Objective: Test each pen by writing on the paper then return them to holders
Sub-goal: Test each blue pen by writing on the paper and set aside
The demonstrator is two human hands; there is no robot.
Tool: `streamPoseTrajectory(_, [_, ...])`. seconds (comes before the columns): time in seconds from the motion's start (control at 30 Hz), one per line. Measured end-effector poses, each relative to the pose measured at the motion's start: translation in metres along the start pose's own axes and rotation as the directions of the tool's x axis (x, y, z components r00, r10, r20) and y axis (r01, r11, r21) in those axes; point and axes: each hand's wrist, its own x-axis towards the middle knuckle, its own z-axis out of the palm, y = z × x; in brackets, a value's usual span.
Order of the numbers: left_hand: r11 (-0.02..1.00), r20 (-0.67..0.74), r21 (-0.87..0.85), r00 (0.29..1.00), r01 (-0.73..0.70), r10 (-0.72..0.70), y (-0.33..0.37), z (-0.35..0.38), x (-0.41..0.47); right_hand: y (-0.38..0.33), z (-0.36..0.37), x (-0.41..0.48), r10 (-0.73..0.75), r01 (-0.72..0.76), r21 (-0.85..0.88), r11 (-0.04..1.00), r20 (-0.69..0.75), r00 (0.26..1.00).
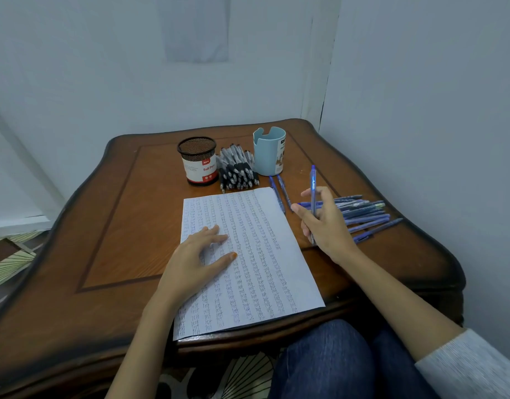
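Two holders: mesh cup (197, 161), blue cup (268, 156), far on the desk (104, 240)
Right hand (325, 223): I see fingers clamped on a blue pen (313, 180), right of the paper (262, 254)
Left hand (190, 260): fingers apart, pressing paper

A dark wooden table (104, 226) with a wavy moulded edge and a thin inlaid border stands in a corner of pale walls (420, 96). A pale sheet (196, 30) hangs on the far wall. A fan-patterned rug (8, 260) lies at the left.
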Motion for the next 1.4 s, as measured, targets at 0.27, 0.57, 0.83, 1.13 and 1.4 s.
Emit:
streamPoseTrajectory(0.27, [1.0,-0.005,-0.01,1.0,-0.006,0.006,0.001,0.0,0.0,-0.001,0.001,0.002,0.117,-0.119,0.01,0.993,0.108,0.987])
streamPoseTrajectory(0.57, [1.0,-0.018,-0.02,1.0,-0.013,0.012,-0.002,0.0,0.002,-0.006,-0.006,0.04,0.083,-0.084,-0.054,0.995,-0.026,0.996])
streamPoseTrajectory(0.83, [1.0,-0.032,-0.016,0.999,-0.018,0.018,-0.002,0.0,0.003,0.002,-0.009,0.091,0.131,-0.158,-0.222,0.962,-0.128,0.983])
streamPoseTrajectory(1.13, [1.0,-0.034,-0.007,0.999,-0.018,0.018,-0.005,0.0,0.006,0.016,0.01,0.1,0.214,-0.239,-0.44,0.865,-0.108,0.971])
streamPoseTrajectory(1.4, [1.0,-0.028,-0.002,1.0,-0.012,0.011,-0.004,-0.001,0.006,0.019,0.019,0.086,0.157,-0.193,-0.587,0.786,-0.112,0.981])
